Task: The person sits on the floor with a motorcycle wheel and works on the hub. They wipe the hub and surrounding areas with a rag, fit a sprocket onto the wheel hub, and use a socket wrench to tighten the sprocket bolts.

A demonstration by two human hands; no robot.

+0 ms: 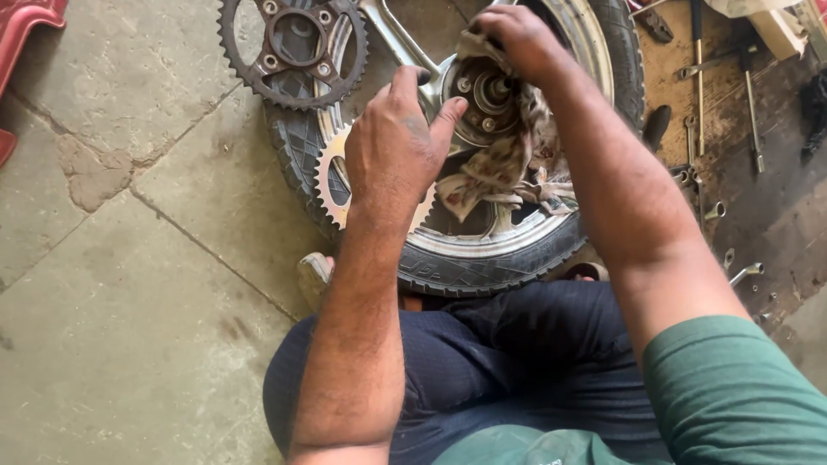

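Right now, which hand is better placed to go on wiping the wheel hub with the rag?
Probably the right hand: it already grips the patterned rag draped over the hub. The left hand rests on the hub's near side, apparently bracing the wheel.

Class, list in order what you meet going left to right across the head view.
Red plastic edge → dark sprocket → left hand → wheel hub → right hand → wrenches on the floor.
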